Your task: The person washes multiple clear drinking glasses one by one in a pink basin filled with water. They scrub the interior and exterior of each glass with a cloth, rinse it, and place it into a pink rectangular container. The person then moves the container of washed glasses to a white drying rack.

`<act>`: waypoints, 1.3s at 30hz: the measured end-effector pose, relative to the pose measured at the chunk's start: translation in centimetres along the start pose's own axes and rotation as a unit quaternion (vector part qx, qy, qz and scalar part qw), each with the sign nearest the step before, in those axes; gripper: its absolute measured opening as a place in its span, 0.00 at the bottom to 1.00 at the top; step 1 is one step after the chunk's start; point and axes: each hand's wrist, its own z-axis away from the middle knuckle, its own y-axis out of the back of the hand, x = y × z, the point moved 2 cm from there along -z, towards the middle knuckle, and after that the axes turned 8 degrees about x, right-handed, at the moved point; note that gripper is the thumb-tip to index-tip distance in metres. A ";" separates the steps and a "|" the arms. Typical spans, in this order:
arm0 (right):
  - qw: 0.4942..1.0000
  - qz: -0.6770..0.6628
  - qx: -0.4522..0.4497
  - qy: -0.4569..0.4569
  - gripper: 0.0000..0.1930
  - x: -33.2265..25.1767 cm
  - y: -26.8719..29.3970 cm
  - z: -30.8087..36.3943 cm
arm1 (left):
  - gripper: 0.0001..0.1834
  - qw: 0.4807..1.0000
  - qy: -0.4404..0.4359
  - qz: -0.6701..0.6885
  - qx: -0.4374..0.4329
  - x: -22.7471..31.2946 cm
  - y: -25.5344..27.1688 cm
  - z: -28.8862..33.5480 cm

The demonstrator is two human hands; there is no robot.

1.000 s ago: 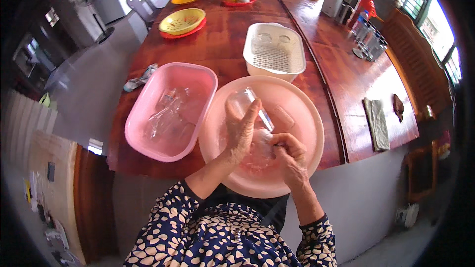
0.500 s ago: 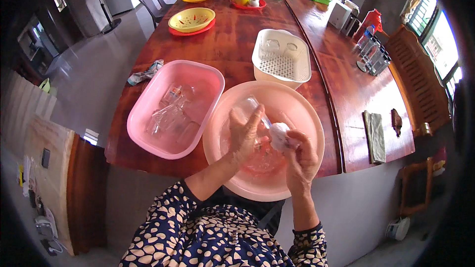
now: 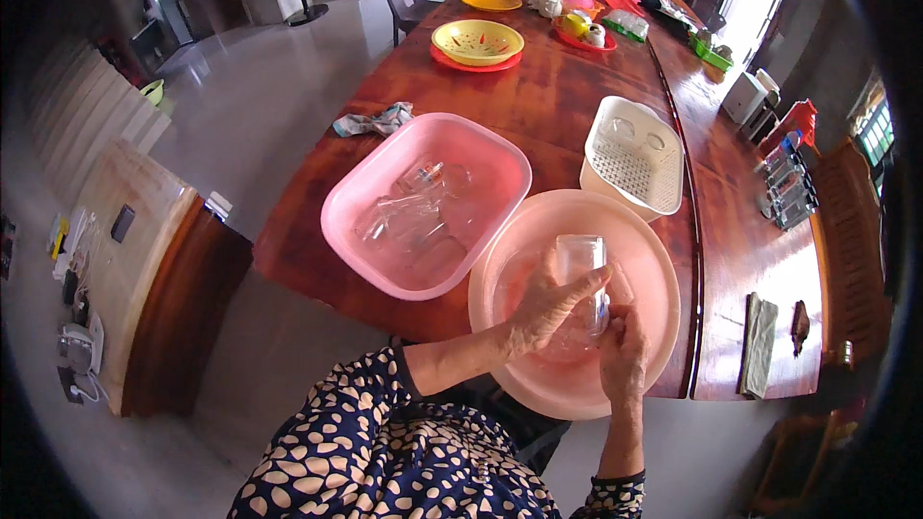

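My left hand (image 3: pixel 548 309) is wrapped round the clear glass (image 3: pixel 581 255), thumb along its side, over the round basin (image 3: pixel 553 401). Half a second ago the glass leaned across the basin; now it points nearly straight away from me. My right hand (image 3: pixel 625 351) has come in to its near end, fingers curled; the white wad that showed there is out of sight, and I cannot tell whether I have it gripped. My head has turned leftward, so the whole table (image 3: pixel 548 149) sits farther right in view.

The basin's near rim juts past the table's edge toward my lap. On its left the pink tub (image 3: pixel 486 183) sits close by, and beyond it the white basket (image 3: pixel 601 187) crowds the far rim. Bare wood runs beyond the tub, up to the yellow colander (image 3: pixel 478 41), and a narrow strip lies between basin and seam.

The glass is smooth, straight-sided and shiny. The basin is pale peach plastic; the tub, a rounded rectangle, holds clear glassware (image 3: pixel 409 216). The basket has a perforated bottom, and a crumpled cloth (image 3: pixel 375 120) lies beside the tub.
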 end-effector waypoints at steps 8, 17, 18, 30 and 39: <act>0.978 0.137 -0.111 0.111 0.06 -0.1 -0.9 0.6 | 0.34 0.994 0.070 -0.085 0.006 6.2 5.1 -3.6; 0.982 0.112 -0.127 0.082 0.05 1.9 -1.6 1.1 | 0.41 0.688 -0.190 -0.681 0.161 16.5 14.6 -11.2; 0.983 0.113 -0.125 0.069 0.05 2.0 -1.7 1.1 | 0.41 0.667 -0.188 -0.704 0.157 16.5 15.3 -11.7; 0.982 0.120 -0.133 0.067 0.08 0.9 -1.6 0.8 | 0.43 0.563 -0.114 -0.811 0.112 13.7 19.5 -14.3; 0.973 0.142 -0.161 0.084 0.09 0.4 -1.1 0.7 | 0.35 0.533 -0.184 -0.818 0.112 12.7 19.3 -13.9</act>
